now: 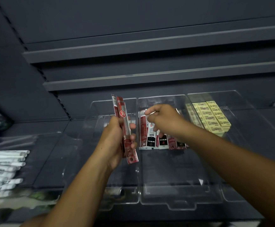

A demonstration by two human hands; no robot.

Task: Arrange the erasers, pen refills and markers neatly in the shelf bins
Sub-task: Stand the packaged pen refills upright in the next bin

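— Where is there room on the shelf (149, 79)?
— In the middle bin's (181, 185) near half. Refill packs (151, 138) fill its far half, with clear walls close on both sides.
— Around it?
— Erasers (210, 117) stacked at 2 o'clock, white markers (4, 164) at 9 o'clock.
— The hands?
— The left hand (115, 141) grips a red refill bundle (125, 126) upright over the left bin (117, 203). The right hand's (164, 120) fingers (149, 110) pinch the top of one of the refill packs.

Red refill packs (126, 128), pale-yellow erasers (210, 117), white markers (4, 167), clear bins (181, 200).
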